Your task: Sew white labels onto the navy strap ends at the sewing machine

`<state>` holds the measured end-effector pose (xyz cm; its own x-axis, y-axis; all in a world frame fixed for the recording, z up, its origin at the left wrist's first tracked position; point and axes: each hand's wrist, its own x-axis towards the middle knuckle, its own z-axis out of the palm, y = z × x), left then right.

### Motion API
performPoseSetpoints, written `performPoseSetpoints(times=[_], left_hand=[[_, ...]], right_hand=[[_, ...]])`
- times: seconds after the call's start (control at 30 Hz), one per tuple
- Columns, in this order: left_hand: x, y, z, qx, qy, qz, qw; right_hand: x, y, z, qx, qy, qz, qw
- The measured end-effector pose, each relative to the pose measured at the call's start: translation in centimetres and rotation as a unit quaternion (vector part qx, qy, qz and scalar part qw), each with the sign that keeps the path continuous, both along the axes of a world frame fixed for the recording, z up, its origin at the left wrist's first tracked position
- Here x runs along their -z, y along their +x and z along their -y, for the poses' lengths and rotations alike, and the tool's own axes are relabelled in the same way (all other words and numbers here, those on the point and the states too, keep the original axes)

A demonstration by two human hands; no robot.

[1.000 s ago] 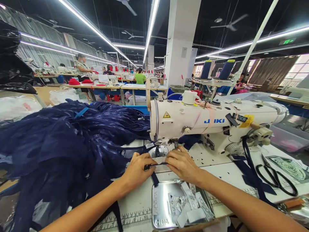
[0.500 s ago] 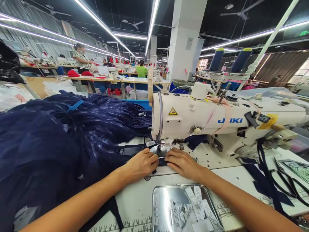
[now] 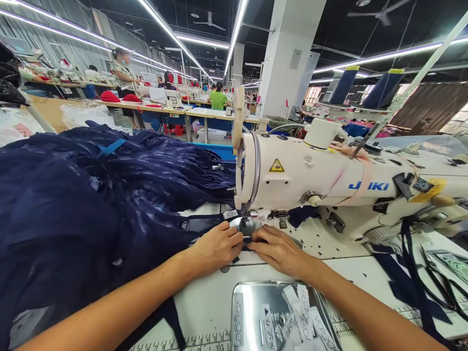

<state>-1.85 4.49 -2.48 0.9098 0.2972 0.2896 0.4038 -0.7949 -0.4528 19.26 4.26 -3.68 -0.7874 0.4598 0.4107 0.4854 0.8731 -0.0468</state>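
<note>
Both hands are at the needle area of a white sewing machine (image 3: 292,170). My left hand (image 3: 218,243) is closed, fingers pressed down just left of the presser foot (image 3: 245,225). From the right, my right hand (image 3: 280,249) pinches at the same spot. A dark navy strip of fabric (image 3: 245,241) shows between the fingertips, partly hidden by them. Behind my left hand, a white printed label (image 3: 230,214) sits on a navy strap beside the needle. A large heap of navy garments (image 3: 109,195) spreads to the left, reaching the machine bed.
A metal tray (image 3: 238,312) with loose white labels (image 3: 302,317) lies in front of my hands. Black scissors (image 3: 438,278) and navy fabric strips (image 3: 411,273) lie at the right. Navy thread cones (image 3: 382,90) stand behind the machine. People work at tables farther back.
The view has shifted slightly, so the machine appears farther right. My right fingertips have drawn a little closer to my left hand at the presser foot.
</note>
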Motion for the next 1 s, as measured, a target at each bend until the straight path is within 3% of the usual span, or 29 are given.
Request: performPoseSetpoints(times=[0.33, 0.57, 0.73, 1.0], left_hand=[[0.1, 0.0, 0.0, -0.004, -0.016, -0.004, 1.0], [-0.3, -0.1, 0.2, 0.021, -0.084, 0.008, 0.996], [-0.5, -0.5, 0.2, -0.013, -0.133, 0.019, 0.991], [-0.4, -0.7, -0.9, -0.088, -0.127, 0.012, 0.988]], right_hand=[[-0.1, -0.1, 0.2, -0.021, 0.043, 0.007, 0.999], [-0.3, -0.4, 0.7, -0.013, 0.049, 0.013, 0.999], [0.3, -0.4, 0.6, 0.01, 0.066, 0.012, 0.998], [0.1, -0.9, -1.1, 0.043, 0.072, 0.065, 0.994]])
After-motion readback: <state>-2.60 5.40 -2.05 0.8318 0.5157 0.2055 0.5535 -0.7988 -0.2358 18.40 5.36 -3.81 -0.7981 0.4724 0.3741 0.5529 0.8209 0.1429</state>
